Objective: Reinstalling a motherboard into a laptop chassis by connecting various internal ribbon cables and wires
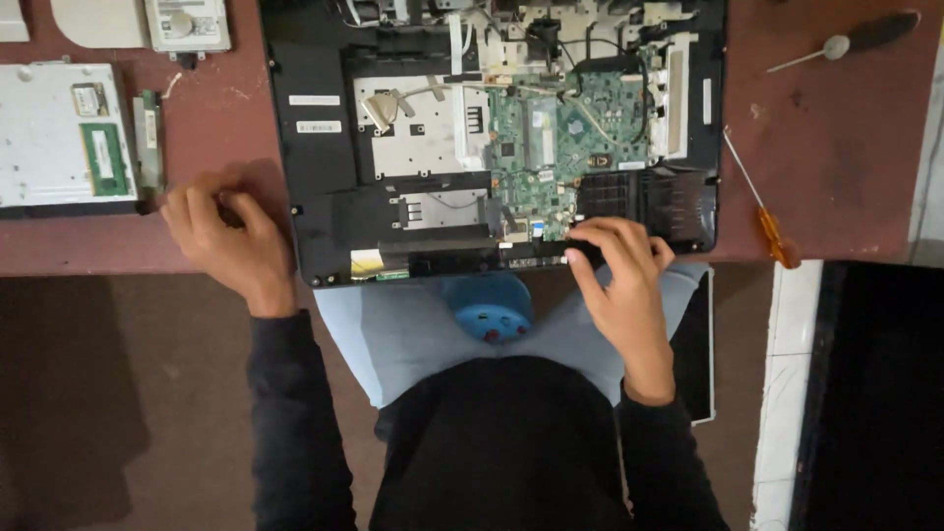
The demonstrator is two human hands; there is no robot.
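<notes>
An opened black laptop base (315,157) lies on the reddish table, its green circuit board (570,138) and metal plates exposed. My right hand (619,280) rests at the laptop's near edge, fingers curled on a small dark part by the board's lower right corner. My left hand (231,241) sits on the table just left of the laptop, fingers bent over something small and dark that I cannot make out. A blue round container (489,307) lies in my lap under the laptop's edge.
An orange-handled screwdriver (769,226) lies right of the laptop, a black-handled one (865,37) at the far right. At left sit a grey drive tray with a green memory stick (103,157) and a hard drive (187,25). A white tiled strip (787,393) borders the floor.
</notes>
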